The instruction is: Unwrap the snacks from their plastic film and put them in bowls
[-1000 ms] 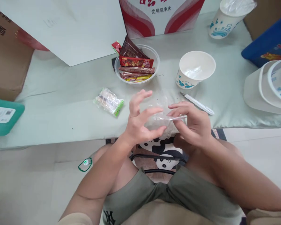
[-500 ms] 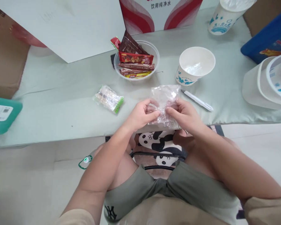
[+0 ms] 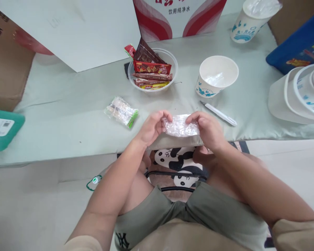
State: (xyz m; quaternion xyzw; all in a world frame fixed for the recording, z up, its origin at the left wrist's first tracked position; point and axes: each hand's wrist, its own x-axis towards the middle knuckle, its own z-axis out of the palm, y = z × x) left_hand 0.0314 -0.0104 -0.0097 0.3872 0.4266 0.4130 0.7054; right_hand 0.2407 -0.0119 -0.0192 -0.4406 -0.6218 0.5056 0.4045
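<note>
A crinkled clear plastic bag (image 3: 180,126), folded into a small flat bundle, is held over the table's front edge. My left hand (image 3: 155,127) pinches its left end. At the right end, my right hand (image 3: 208,128) grips it between thumb and fingers. Left of my hands lies a clear packet with a green edge (image 3: 122,111). A white utility knife (image 3: 219,113) rests on the cloth just beyond my right hand. Behind it stands a paper cup (image 3: 217,77) with some clear plastic inside.
A clear bowl (image 3: 174,71) of wrapped snack bars stands at the back centre. Another paper cup (image 3: 247,28) stuffed with clear plastic is at the back right. White containers (image 3: 279,99) and a blue package (image 3: 290,45) stand at right, a green container (image 3: 7,139) at left.
The plastic bag, spread loosely and standing higher before, is now folded down into a smaller bundle. My right hand has turned so its fingers lie over the top of it.
</note>
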